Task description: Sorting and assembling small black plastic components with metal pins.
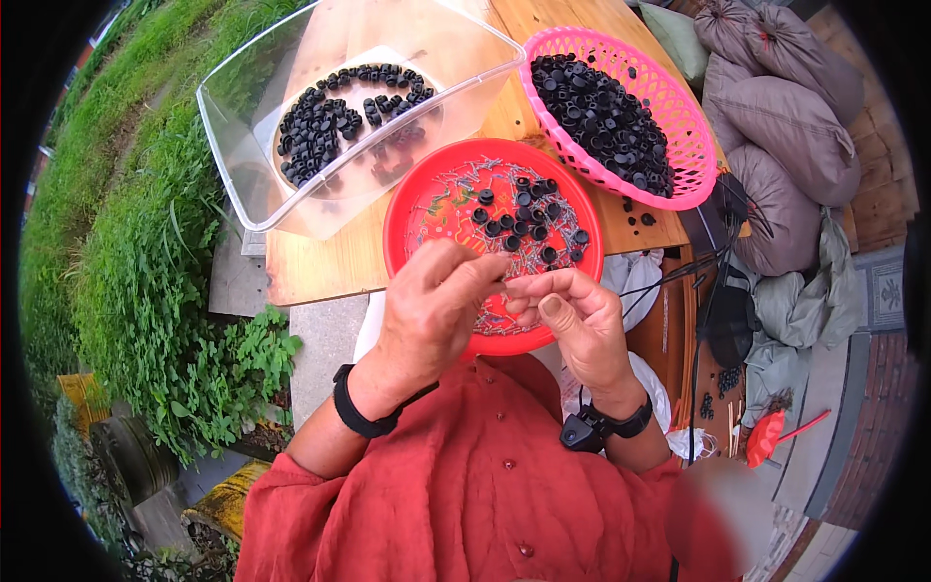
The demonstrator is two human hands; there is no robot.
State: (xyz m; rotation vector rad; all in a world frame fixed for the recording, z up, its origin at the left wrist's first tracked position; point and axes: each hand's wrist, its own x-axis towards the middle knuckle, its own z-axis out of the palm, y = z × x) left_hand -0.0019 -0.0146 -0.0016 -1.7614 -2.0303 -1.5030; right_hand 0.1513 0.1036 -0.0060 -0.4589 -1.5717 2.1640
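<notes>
My left hand [433, 303] and my right hand [580, 328] meet over the near part of a round red tray [398, 209]. The fingers of both are pinched together, almost touching each other; whatever is between them is too small or hidden to make out. Many thin silvery metal pins or screws [464, 180] lie scattered in the tray. Among them, just beyond my fingertips, are several small round black plastic caps [539, 233], some showing their hollow side.
A pink openwork basket [694, 155] heaped with black plastic parts [601, 121] stands far right. A clear plastic bin [233, 189], far left, holds more black parts [315, 131]. Both rest on a wooden table [320, 267]. Black cables [713, 262] hang at the right; plants [145, 291] grow left.
</notes>
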